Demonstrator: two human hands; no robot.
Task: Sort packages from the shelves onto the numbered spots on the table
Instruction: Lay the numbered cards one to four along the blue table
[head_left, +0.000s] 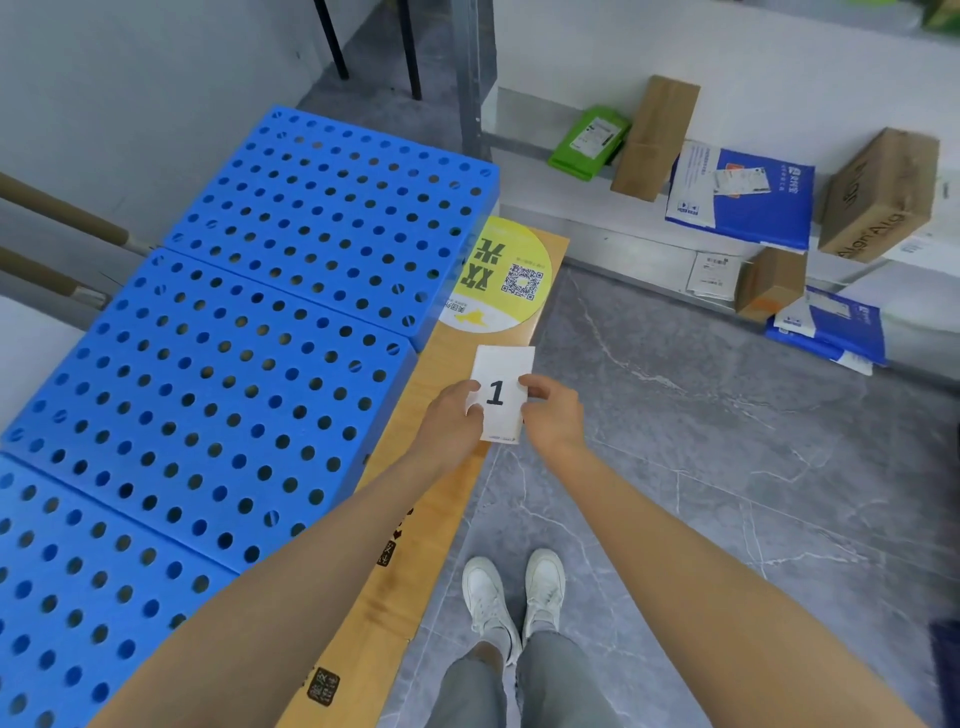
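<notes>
Pinched at both side edges: left hand (451, 418) and right hand (555, 415) hold the 1 card (506, 364) just beside the yellow sticker (511, 275); it looks paper-light and bendy, so edge grips suit.

A parcel pickup or sorting room: low white shelves (571, 213) hold cardboard boxes (878, 197), blue courier mailers (753, 213) and a green parcel (587, 143) (several with shipping labels), beside a wooden tabletop (447, 364) covered by blue perforated panels (234, 364).

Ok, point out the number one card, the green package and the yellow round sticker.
number one card (506, 364): head view, blank upper half.
green package (571, 153): head view, green face beside label.
yellow round sticker (514, 236): head view, plain yellow upper area.
</notes>
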